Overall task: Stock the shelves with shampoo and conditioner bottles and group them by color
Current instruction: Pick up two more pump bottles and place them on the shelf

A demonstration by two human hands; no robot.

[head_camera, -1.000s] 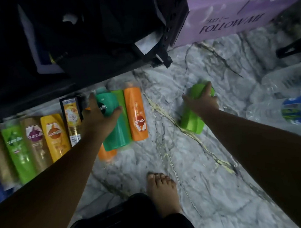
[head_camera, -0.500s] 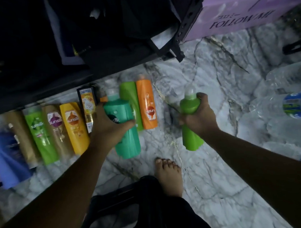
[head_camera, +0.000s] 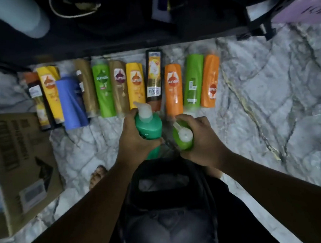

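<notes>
marble floor (head_camera: 269, 113) fills the middle and right of the frame, pale with dark veins. dark shelf unit (head_camera: 111, 30) spans the top edge. cardboard box (head_camera: 20, 169) lies at the left edge, on the floor. purple carton (head_camera: 303, 7) sits in the upper right corner, partly cut off.

row of bottles (head_camera: 123, 86) lies flat on the floor just below the shelf unit, across the upper middle, side by side, most touching their neighbours. left to right: a dark one with a brown cap, yellow, blue, tan, light green, tan, yellow, dark with a gold label, orange, green, orange.

left hand (head_camera: 136, 140), centre frame, clenched around a teal pump bottle (head_camera: 149, 126), pump head pointing up-frame toward the row. right hand (head_camera: 200, 137), just right of it, wrapped around a lime green bottle (head_camera: 182, 138) with a pale cap facing the camera. the two held bottles are near each other, apart from the row, below its orange and yellow members.

bare foot (head_camera: 98, 176) shows lower left of centre on the floor.
</notes>
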